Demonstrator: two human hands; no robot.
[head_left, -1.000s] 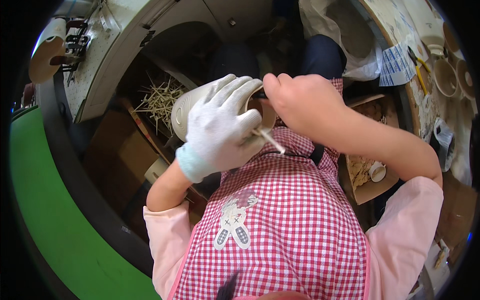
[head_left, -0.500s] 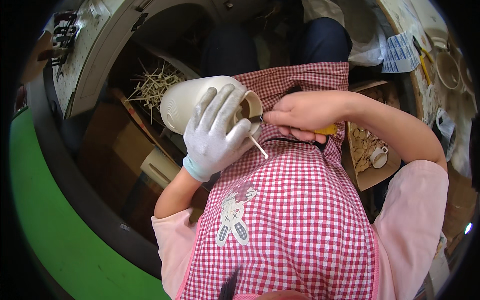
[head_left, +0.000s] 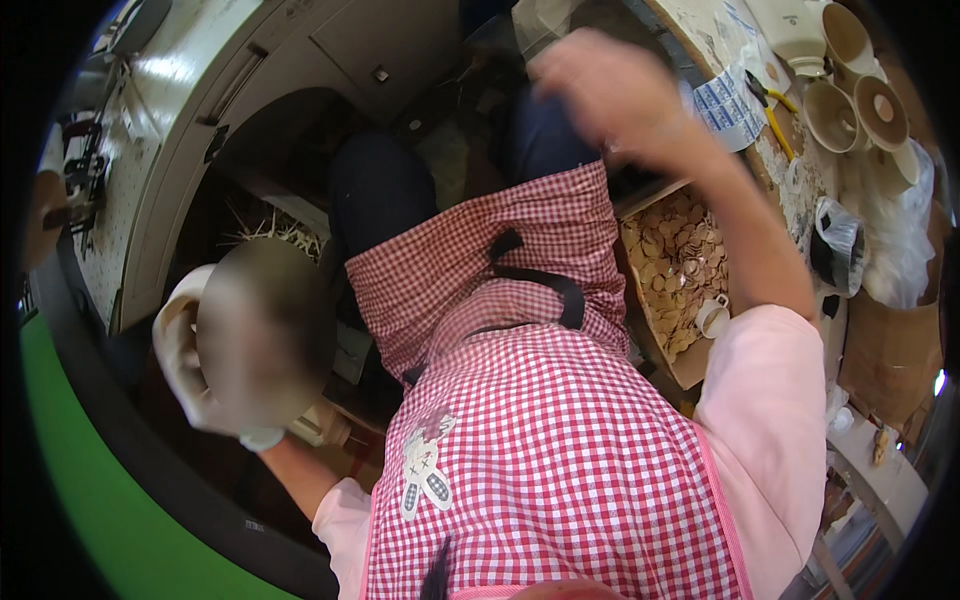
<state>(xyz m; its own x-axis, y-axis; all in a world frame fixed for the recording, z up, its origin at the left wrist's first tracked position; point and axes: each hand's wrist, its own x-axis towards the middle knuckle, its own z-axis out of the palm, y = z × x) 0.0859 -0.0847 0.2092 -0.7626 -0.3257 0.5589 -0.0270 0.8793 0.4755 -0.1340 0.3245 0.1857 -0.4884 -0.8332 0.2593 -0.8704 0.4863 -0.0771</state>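
At the left, my left hand (head_left: 225, 415) wears a pale glove with a light blue cuff, and a blurred patch covers most of it. Part of a cream ceramic jar (head_left: 180, 345) shows beside that patch; the hand carries it, though the fingers themselves are hidden. My bare right hand (head_left: 605, 90) is up at the top, over my right knee and near the worktable's edge. Motion smears its fingers, so I cannot make out whether anything is in them.
Below my right forearm stands a cardboard box (head_left: 680, 255) of flat tan discs, with a small white cup (head_left: 712, 315) in it. Yellow-handled pliers (head_left: 772, 115) and several cream vessels (head_left: 832, 115) occupy the right worktable. Thin sticks (head_left: 275, 235) lie behind the jar.
My left hand and the jar have moved left and nearer to me. The right hand has left the jar's mouth, going up and away; the yellow-handled tool no longer shows in it.
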